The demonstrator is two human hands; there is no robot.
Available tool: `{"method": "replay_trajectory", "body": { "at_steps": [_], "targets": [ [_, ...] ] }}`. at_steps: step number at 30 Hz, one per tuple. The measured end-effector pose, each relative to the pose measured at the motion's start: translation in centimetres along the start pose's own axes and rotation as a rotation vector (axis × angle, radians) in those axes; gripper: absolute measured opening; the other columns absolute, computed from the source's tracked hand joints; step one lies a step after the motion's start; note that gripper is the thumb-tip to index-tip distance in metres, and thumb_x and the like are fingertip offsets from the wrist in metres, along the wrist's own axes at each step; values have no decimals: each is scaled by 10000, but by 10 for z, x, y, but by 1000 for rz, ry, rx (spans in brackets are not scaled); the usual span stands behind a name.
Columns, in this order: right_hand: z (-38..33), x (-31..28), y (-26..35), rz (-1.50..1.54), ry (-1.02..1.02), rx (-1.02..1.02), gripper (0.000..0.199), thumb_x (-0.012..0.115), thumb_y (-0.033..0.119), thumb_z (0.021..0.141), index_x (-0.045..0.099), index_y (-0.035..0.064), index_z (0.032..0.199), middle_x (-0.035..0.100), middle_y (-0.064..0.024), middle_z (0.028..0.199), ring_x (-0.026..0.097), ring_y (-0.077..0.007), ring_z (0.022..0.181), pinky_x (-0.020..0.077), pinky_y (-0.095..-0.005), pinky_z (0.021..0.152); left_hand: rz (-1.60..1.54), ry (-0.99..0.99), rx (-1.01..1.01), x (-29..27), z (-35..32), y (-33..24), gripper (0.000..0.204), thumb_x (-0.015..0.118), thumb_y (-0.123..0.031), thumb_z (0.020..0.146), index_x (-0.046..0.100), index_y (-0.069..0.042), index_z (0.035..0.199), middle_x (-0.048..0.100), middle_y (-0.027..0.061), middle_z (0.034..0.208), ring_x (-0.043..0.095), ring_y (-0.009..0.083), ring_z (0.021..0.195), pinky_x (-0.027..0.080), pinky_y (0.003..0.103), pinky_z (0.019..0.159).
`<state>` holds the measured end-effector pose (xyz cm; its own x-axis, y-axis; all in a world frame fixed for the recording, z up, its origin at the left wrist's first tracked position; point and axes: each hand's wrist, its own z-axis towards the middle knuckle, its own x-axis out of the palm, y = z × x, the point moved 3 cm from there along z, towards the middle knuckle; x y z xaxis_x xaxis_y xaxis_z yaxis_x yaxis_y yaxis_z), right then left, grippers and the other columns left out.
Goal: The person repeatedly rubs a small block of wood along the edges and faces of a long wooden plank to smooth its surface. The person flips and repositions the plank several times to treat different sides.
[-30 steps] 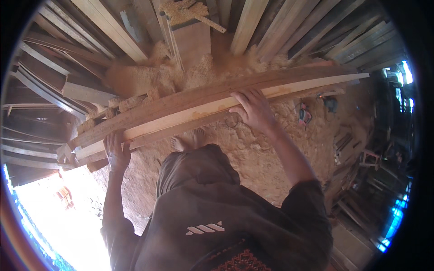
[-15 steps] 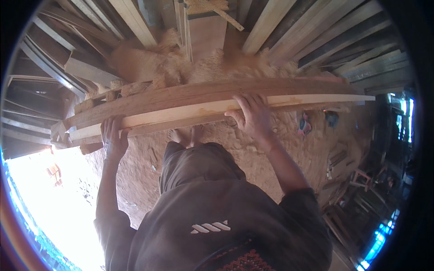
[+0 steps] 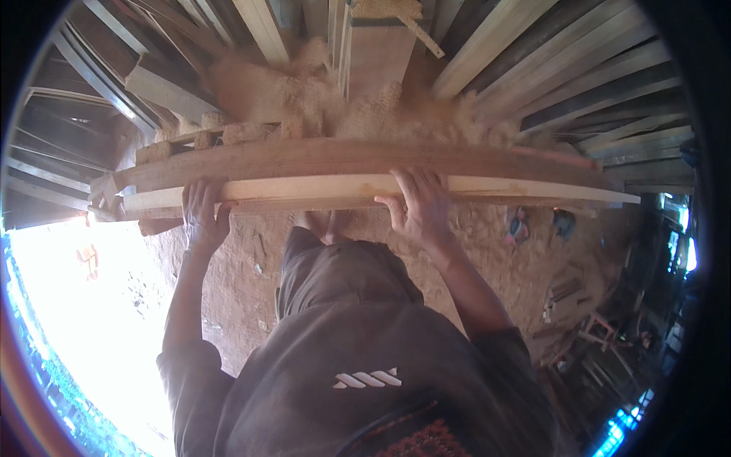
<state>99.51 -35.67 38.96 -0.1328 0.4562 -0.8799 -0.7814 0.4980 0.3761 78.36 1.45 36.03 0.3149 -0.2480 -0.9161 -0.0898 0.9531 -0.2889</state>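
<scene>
Here, from where I stand, a pale plank (image 3: 304, 187) lies lengthwise along the near side of the brown beam (image 3: 304, 158). The left hand (image 3: 204, 215) grips the plank toward the beam's left end, fingers across its top, thumb at its near edge. The right hand (image 3: 420, 207), nearer the beam's middle, holds it likewise, thumb spread leftward; the plank passes beneath the fingers of both and reaches just past the beam's right end. Sawdust (image 3: 266, 87) is heaped beyond the beam; bare feet (image 3: 336, 225) show on its near side.
</scene>
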Motion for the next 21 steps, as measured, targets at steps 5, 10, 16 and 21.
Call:
{"method": "replay_trajectory", "body": {
  "at_steps": [5,10,16,21],
  "targets": [
    [2,-3,3,-27,2,-1,530,807,461,916,693,47,1225,717,-135,1060,659,-352,1003,425,-492,977,-9,-8,1,0,-1,-1,471,694,-367,1010,650,-34,1340,682,173,1263,619,424,1212,427,569,1117],
    [4,0,11,-56,30,24,518,777,493,946,696,59,1216,716,-117,1073,658,-335,1020,411,-489,992,-11,10,-19,1,-1,-1,473,708,-357,998,648,-37,1341,682,169,1277,617,423,1231,427,577,1120],
    [3,4,12,-105,-12,-1,560,792,534,927,696,65,1217,718,-119,1097,661,-329,1038,401,-496,1021,-24,29,-46,1,0,-2,484,711,-375,990,645,-47,1339,672,166,1248,613,419,1202,412,570,1131],
    [3,1,5,-85,30,-35,569,838,508,888,697,61,1211,719,-129,1085,664,-339,1026,418,-513,1005,3,8,-2,1,0,-2,525,643,-449,1035,624,-41,1364,664,172,1247,611,414,1199,409,561,1131]
  ]
}}
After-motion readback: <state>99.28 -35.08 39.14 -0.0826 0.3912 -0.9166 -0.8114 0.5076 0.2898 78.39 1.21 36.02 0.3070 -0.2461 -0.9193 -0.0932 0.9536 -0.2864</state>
